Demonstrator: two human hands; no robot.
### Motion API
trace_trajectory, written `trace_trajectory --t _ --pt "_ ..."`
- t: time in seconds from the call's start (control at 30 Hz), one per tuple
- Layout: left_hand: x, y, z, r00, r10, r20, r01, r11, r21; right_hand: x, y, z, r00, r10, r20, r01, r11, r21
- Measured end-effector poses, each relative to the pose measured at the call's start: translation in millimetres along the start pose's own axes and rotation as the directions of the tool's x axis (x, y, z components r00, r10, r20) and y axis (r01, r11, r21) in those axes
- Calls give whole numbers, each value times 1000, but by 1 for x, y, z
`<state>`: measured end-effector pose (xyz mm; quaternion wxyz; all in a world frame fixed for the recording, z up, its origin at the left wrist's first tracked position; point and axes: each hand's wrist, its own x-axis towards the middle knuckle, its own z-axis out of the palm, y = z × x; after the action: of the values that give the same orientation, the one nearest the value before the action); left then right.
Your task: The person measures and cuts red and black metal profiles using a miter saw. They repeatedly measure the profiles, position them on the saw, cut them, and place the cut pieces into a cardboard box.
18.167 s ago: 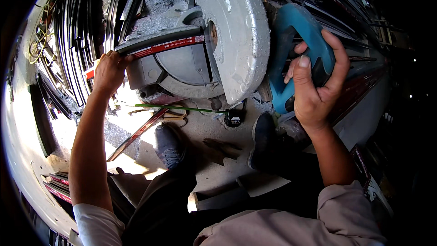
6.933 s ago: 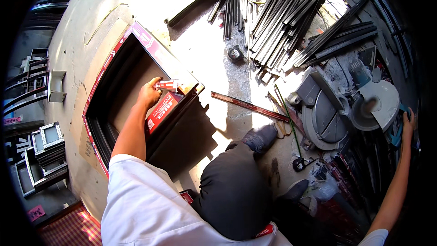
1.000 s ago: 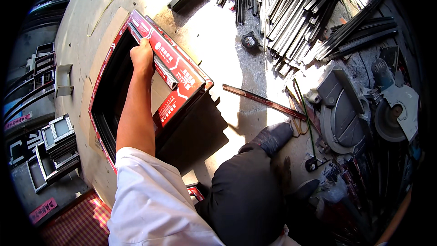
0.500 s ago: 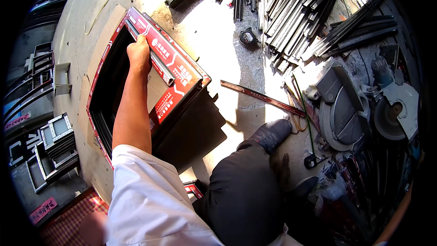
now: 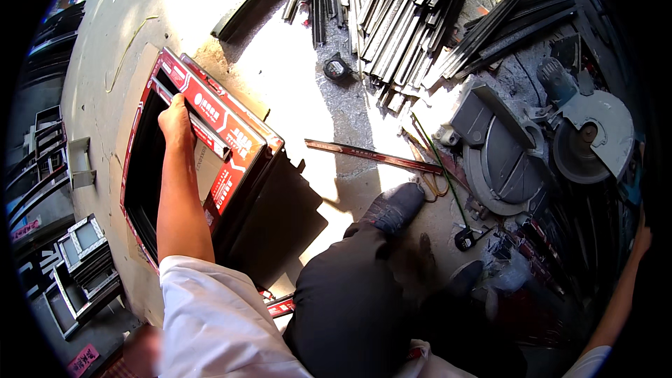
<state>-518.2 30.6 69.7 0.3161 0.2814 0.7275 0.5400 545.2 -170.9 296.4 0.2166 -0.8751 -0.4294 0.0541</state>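
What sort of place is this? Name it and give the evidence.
Probably a metal-frame fabrication workshop, with work done on the concrete floor. A chop saw stands by a heap of cut metal profiles, and the left hand grips a red-taped frame.

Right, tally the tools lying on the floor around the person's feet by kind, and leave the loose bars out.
Chop saw: 1
Tape measure: 1
Long red ruler: 1
Total: 3
The left hand grips a red-wrapped bar on the dark frame; the right hand sits by the saw at the picture's edge, its grip unclear.
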Motion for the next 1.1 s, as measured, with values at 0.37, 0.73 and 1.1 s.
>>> trace_trajectory --t 0.37,0.73,1.1 --pt "-80 102 47 904 134 405 -15 959 -284 -29 -40 7 989 143 47 -149 974 170" --pt "-252 -7 288 645 -170 745 191 980 59 -52 -70 13 995 103 -2 -102 988 114" --pt "-367 -55 360 340 -387 857 253 915 313 -65 -108 24 999 40 -14 -34 951 308"
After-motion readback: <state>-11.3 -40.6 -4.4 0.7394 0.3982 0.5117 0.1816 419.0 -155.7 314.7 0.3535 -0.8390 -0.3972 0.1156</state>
